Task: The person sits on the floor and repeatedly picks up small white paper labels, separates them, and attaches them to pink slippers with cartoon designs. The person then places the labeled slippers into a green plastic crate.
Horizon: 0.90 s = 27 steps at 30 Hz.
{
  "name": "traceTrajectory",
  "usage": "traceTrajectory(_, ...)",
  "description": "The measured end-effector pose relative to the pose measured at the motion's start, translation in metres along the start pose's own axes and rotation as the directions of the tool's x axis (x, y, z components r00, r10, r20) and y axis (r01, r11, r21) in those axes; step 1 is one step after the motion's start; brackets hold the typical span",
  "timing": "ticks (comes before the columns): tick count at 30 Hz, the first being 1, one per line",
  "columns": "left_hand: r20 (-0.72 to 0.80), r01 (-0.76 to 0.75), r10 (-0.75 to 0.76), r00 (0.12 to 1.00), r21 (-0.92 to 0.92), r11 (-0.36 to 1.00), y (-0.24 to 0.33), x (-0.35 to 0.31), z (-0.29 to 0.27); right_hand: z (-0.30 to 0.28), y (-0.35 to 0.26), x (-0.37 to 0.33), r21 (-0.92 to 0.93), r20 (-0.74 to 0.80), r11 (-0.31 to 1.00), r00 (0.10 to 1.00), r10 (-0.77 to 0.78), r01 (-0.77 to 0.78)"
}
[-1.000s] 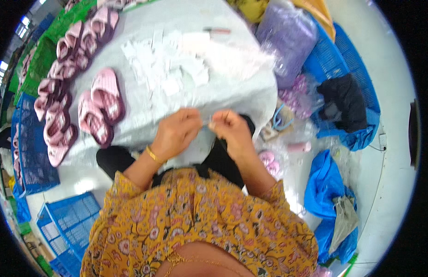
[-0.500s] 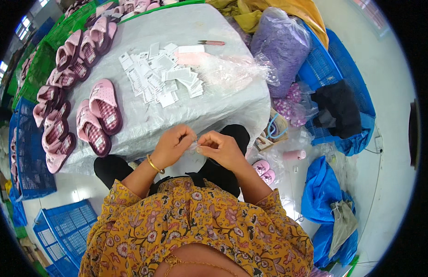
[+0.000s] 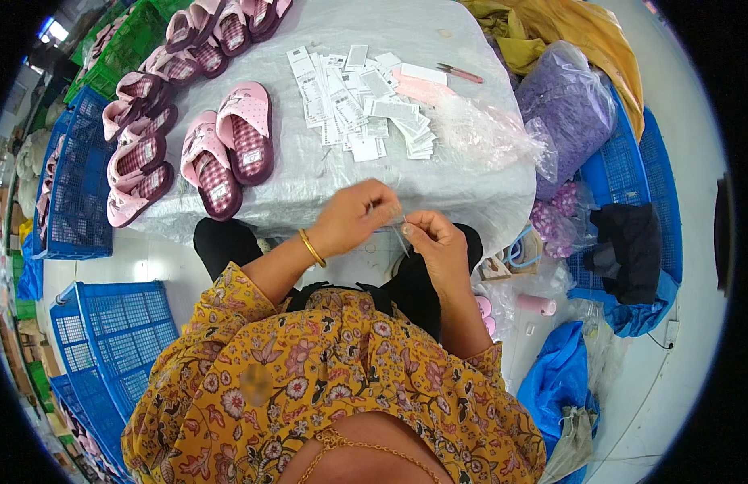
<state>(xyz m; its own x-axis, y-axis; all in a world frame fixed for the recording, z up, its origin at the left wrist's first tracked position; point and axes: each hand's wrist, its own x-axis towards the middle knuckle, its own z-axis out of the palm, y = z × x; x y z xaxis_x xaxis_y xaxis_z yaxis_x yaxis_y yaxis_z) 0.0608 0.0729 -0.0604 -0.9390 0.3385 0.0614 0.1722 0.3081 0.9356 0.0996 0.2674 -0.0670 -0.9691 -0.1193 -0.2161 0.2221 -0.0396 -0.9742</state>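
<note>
My left hand [image 3: 354, 216] and my right hand [image 3: 438, 246] meet over my lap at the table's near edge, both with fingers pinched. A thin pale strand [image 3: 404, 235] runs between the fingertips; its exact kind is too small to tell. Beyond the left hand, a pair of pink dotted slippers [image 3: 245, 133] with checked insoles lies on the plastic-covered table [image 3: 301, 173]. Straight ahead of the hands is a loose pile of white printed tags [image 3: 342, 101]. Small pink-handled snips [image 3: 460, 73] rest past the pile, near a crumpled clear plastic bag [image 3: 491, 133].
More pink slippers [image 3: 140, 157] line the table's left side. Blue crates [image 3: 120, 339] stand at the left. On the right are a purple-filled bag [image 3: 564, 113], a dark cloth [image 3: 624, 246] on a blue crate, a small open box [image 3: 499, 266] and a pink roll [image 3: 536, 304].
The view has shifted, so the table's things appear farther right and higher. Both hands stay close together, and more of the thin strand shows between the fingers.
</note>
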Motion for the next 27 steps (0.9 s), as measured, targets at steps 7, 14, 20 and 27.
traceTrajectory(7,-0.376,0.023,0.126,0.918,0.367,0.93,-0.038,0.087,-0.059,0.001,0.003,0.009,-0.026,-0.048,0.993,0.992,-0.113,0.112)
traceTrajectory(14,-0.281,0.286,-0.165,0.945,0.473,0.834,-0.045,0.133,-0.079,-0.006,0.015,0.009,0.006,-0.059,0.995,0.993,-0.098,0.098)
traceTrajectory(20,-0.26,0.294,-0.19,0.947,0.456,0.84,-0.05,0.139,-0.09,-0.007,0.016,0.011,-0.04,-0.08,0.997,0.994,-0.073,0.07)
traceTrajectory(27,-0.506,0.327,0.122,0.854,0.704,0.631,-0.073,0.147,-0.133,-0.008,0.023,0.013,0.021,-0.079,0.998,0.995,-0.059,0.061)
